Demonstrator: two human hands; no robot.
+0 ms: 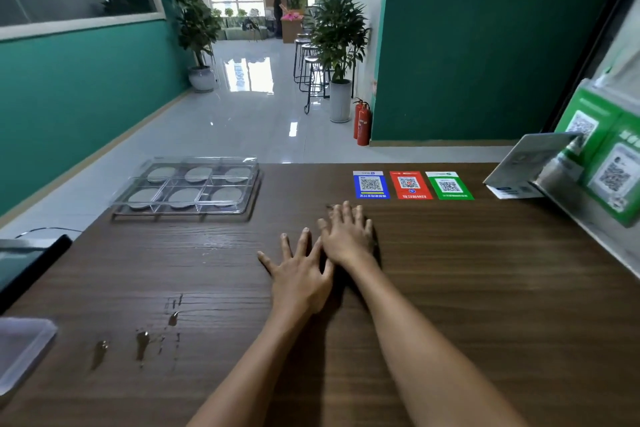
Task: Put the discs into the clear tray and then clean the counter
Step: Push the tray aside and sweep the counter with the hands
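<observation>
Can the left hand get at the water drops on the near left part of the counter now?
Probably yes: the left hand lies flat and holds nothing, and bare counter separates it from the water drops.

I see both hands flat mid-worktop (450, 288), left hand (300, 279) beside right hand (348, 239); six discs (180, 198) fill the clear tray (138, 210) near the far-left edge.

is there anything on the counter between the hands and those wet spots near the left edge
Nothing visible. Bare counter lies between the left hand, the right hand and the wet spots. The tray with its discs sits farther back, out of that path.
</observation>
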